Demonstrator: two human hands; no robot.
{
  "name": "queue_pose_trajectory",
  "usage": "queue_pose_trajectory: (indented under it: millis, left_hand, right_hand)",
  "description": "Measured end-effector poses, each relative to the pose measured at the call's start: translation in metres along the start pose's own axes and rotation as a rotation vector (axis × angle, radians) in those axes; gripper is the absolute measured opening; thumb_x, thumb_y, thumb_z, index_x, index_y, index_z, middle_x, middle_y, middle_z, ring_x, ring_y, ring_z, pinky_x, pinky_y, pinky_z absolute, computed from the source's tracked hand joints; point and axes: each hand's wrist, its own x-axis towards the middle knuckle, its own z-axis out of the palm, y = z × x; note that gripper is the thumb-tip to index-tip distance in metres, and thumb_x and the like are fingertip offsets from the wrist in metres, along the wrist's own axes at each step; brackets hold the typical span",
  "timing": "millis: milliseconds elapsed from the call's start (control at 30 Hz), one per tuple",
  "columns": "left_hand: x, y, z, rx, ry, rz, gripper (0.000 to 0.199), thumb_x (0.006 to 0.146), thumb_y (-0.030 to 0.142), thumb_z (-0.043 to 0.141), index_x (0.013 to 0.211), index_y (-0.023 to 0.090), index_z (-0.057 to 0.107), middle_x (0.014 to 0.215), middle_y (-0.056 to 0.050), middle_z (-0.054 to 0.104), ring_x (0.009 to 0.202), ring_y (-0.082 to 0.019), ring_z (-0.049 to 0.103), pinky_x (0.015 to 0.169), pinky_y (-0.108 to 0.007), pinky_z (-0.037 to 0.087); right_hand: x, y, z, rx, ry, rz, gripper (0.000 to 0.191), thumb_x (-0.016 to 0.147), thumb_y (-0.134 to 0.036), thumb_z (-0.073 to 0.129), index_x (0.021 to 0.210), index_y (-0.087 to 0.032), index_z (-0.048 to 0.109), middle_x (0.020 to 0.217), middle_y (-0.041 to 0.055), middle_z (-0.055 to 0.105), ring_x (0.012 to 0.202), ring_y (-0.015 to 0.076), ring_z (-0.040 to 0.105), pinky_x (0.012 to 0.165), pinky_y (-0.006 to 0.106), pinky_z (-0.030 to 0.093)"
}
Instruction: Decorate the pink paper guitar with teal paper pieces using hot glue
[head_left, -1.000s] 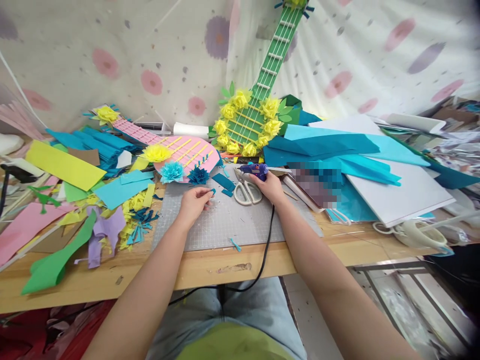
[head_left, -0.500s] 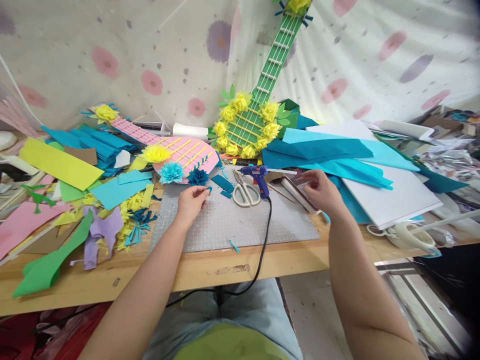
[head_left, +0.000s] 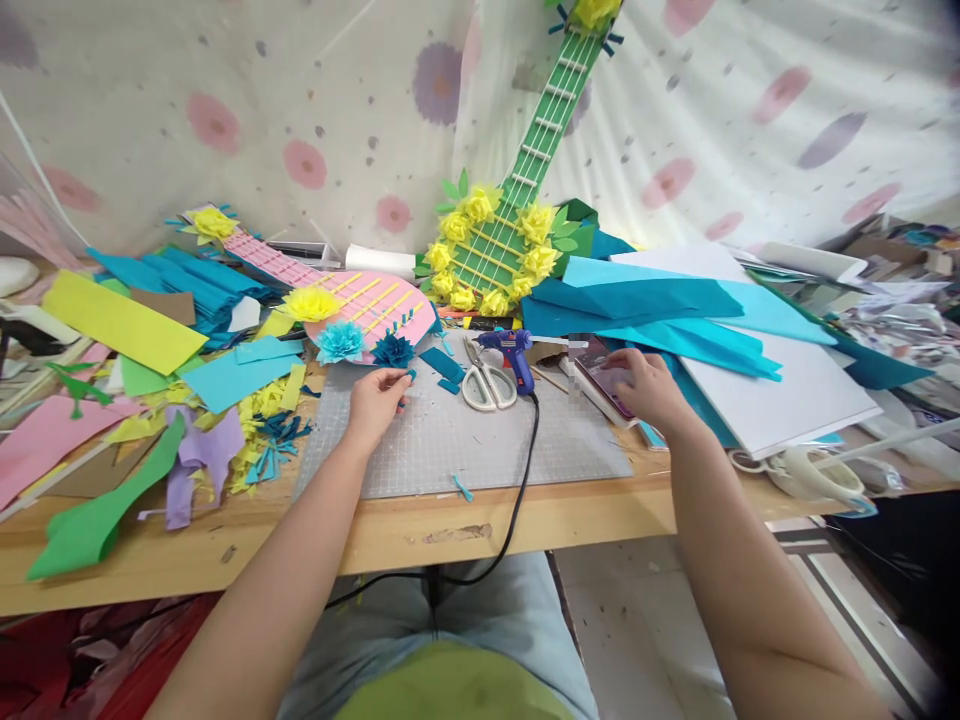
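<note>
My left hand (head_left: 375,405) is closed in a pinch at the left side of the grey cutting mat (head_left: 442,455). A small piece of dark blue paper (head_left: 412,374) shows at its fingertips. My right hand (head_left: 646,385) is over a dark phone (head_left: 604,370), fingers bent and somewhat apart; whether a fingertip touches the screen I cannot tell. Between the hands lie a blue glue gun (head_left: 517,355), scissors (head_left: 488,385) with pale handles and dark blue paper strips (head_left: 442,368). A pink paper guitar (head_left: 375,300) with paper flowers lies just beyond my left hand.
A green paper guitar (head_left: 517,210) with yellow flowers leans on the curtain. Coloured paper scraps (head_left: 217,430) cover the left side. Blue paper sheets (head_left: 652,300) and a white board (head_left: 780,400) lie at right. The glue gun's black cord (head_left: 529,480) hangs over the table edge.
My right hand has shifted slightly right and down over the phone, whose screen shows more now. My left hand has moved slightly left, still pinching the blue paper.
</note>
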Motion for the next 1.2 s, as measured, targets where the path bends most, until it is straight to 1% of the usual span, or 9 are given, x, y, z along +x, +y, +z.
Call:
queue_pose_trajectory:
  millis: [67, 133, 333, 433, 567, 733, 933, 1100, 1200]
  left_hand:
    - [0.001, 0.0, -0.001, 0.0, 0.005, 0.002, 0.027, 0.061, 0.034, 0.071, 0.08, 0.014, 0.068, 0.068, -0.001, 0.065, 0.048, -0.009, 0.053, 0.043, -0.021, 0.039]
    - [0.002, -0.001, -0.001, 0.0, 0.009, 0.004, 0.027, 0.062, 0.034, 0.07, 0.081, 0.014, 0.068, 0.07, -0.002, 0.066, 0.048, -0.009, 0.053, 0.043, -0.02, 0.039]
    - [0.003, -0.003, 0.0, 0.001, 0.014, 0.015, 0.022, 0.064, 0.031, 0.068, 0.079, 0.015, 0.068, 0.07, -0.002, 0.066, 0.048, -0.008, 0.052, 0.042, -0.02, 0.038]
    - [0.002, -0.002, 0.001, 0.001, 0.014, 0.024, 0.021, 0.065, 0.03, 0.067, 0.079, 0.014, 0.067, 0.07, -0.002, 0.066, 0.047, -0.008, 0.051, 0.041, -0.019, 0.038]
    - [0.001, -0.001, 0.001, -0.001, 0.013, 0.029, 0.02, 0.065, 0.029, 0.067, 0.078, 0.014, 0.067, 0.069, -0.002, 0.066, 0.046, -0.008, 0.051, 0.041, -0.019, 0.038]
    - [0.002, -0.001, 0.001, -0.004, 0.015, 0.018, 0.022, 0.064, 0.031, 0.069, 0.078, 0.014, 0.067, 0.07, -0.002, 0.067, 0.047, -0.008, 0.051, 0.041, -0.019, 0.038]
    - [0.002, -0.002, 0.001, -0.004, 0.023, 0.013, 0.023, 0.063, 0.031, 0.069, 0.078, 0.013, 0.068, 0.067, -0.002, 0.065, 0.046, -0.008, 0.051, 0.04, -0.019, 0.038]
    - [0.003, -0.002, 0.002, -0.002, 0.026, 0.019, 0.02, 0.064, 0.028, 0.067, 0.077, 0.013, 0.068, 0.065, -0.001, 0.065, 0.045, -0.008, 0.05, 0.039, -0.019, 0.038]
    - [0.004, -0.004, 0.002, -0.002, 0.025, 0.026, 0.019, 0.065, 0.027, 0.066, 0.078, 0.013, 0.067, 0.064, -0.001, 0.064, 0.045, -0.008, 0.05, 0.038, -0.019, 0.039]
  right_hand:
    - [0.01, -0.007, 0.001, 0.02, 0.01, -0.028, 0.042, 0.056, -0.014, 0.042, 0.096, -0.021, 0.057, 0.106, 0.0081, 0.066, 0.101, 0.0288, 0.052, 0.089, 0.045, 0.042]
    - [0.012, -0.011, 0.001, 0.051, 0.03, -0.039, 0.044, 0.055, -0.011, 0.04, 0.095, -0.021, 0.055, 0.106, 0.0076, 0.066, 0.101, 0.0278, 0.052, 0.09, 0.045, 0.042]
    - [-0.012, -0.003, -0.005, 0.138, 0.143, 0.033, 0.043, 0.057, -0.007, 0.037, 0.095, -0.022, 0.048, 0.096, 0.0069, 0.07, 0.103, 0.0275, 0.053, 0.085, 0.042, 0.042]
    - [-0.022, 0.001, -0.01, 0.115, 0.127, 0.038, 0.04, 0.059, -0.005, 0.038, 0.094, -0.025, 0.046, 0.096, 0.0073, 0.071, 0.103, 0.0284, 0.052, 0.085, 0.041, 0.04]
    - [-0.025, 0.002, -0.013, 0.073, 0.082, 0.022, 0.04, 0.061, -0.006, 0.039, 0.095, -0.025, 0.046, 0.099, 0.007, 0.071, 0.102, 0.0302, 0.05, 0.084, 0.042, 0.039]
    - [-0.021, 0.006, -0.006, 0.017, 0.01, -0.044, 0.042, 0.06, -0.008, 0.04, 0.098, -0.023, 0.05, 0.102, 0.0054, 0.07, 0.103, 0.0289, 0.051, 0.087, 0.043, 0.041]
    - [-0.015, 0.014, -0.001, -0.025, 0.103, -0.03, 0.042, 0.06, -0.009, 0.041, 0.098, -0.021, 0.053, 0.095, 0.0056, 0.071, 0.098, 0.0291, 0.055, 0.084, 0.044, 0.044]
    - [-0.011, 0.021, -0.003, -0.047, 0.143, 0.007, 0.04, 0.059, -0.009, 0.043, 0.095, -0.022, 0.054, 0.095, 0.0058, 0.071, 0.096, 0.0307, 0.056, 0.083, 0.046, 0.044]
    - [-0.012, 0.021, -0.004, -0.048, 0.145, 0.04, 0.038, 0.059, -0.009, 0.043, 0.094, -0.022, 0.053, 0.094, 0.0064, 0.071, 0.096, 0.0323, 0.056, 0.083, 0.047, 0.043]
